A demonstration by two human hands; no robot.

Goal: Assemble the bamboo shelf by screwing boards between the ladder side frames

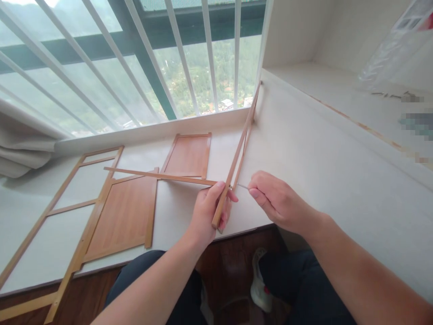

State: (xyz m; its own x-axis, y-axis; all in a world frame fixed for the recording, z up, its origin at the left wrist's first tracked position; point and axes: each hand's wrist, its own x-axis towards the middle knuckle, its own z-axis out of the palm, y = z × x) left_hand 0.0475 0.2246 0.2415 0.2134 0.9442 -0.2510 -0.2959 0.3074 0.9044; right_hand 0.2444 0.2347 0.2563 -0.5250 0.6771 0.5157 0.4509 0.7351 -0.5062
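My left hand [211, 207] is closed round the near end of a long wooden frame [234, 168], whose far end reaches the wall by the window. From this joint a thin wooden rail [162, 176] runs off to the left, above the panels. My right hand [275, 198] makes a fist around a thin metal rod, which looks like a hex key [242, 186]. The rod's tip points at a small metal fitting [231, 187] on the frame, beside my left fingers. Whether the tip sits in the fitting, I cannot tell.
On the white ledge [182, 210] lie a small wooden panel [189, 155], a larger panel [122, 212] and an open wooden frame [72, 205]. Window bars [179, 49] stand behind. At right, a shelf [338, 85] bears a clear plastic bag [382, 63] and small metal pieces.
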